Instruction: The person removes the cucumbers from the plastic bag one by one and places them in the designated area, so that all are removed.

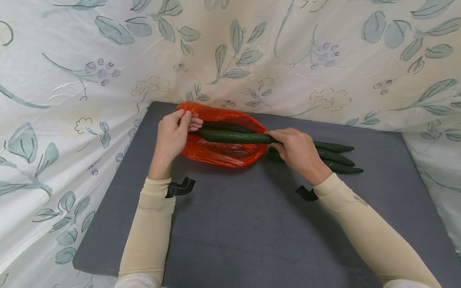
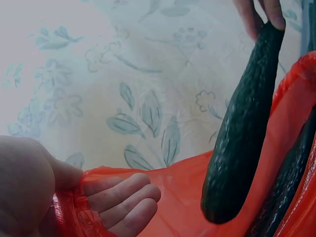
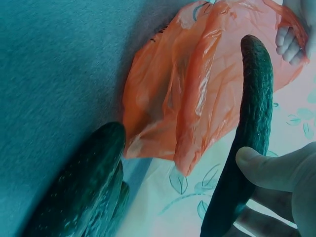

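Observation:
My left hand (image 1: 172, 134) pinches the gathered left edge of a red plastic bag (image 1: 219, 161), whose mouth spreads open. In the left wrist view, the thumb presses the bag's film while the other fingertips (image 2: 140, 210) extend over it. My right hand (image 1: 298, 153) grips a dark green cucumber (image 1: 234, 137) near its right end, thumb on one side and fingers on the other. That cucumber lies across the bag's mouth, its free end pointing at my left hand. Behind it, another cucumber (image 1: 225, 126) is inside the bag.
Several more cucumbers (image 1: 336, 157) lie side by side on the dark grey tabletop (image 1: 230, 224), partly hidden under my right hand. A floral cloth (image 1: 230, 60) hangs behind the table and along its left side. Dark wrist mounts (image 1: 181, 187) stick out from both sleeves.

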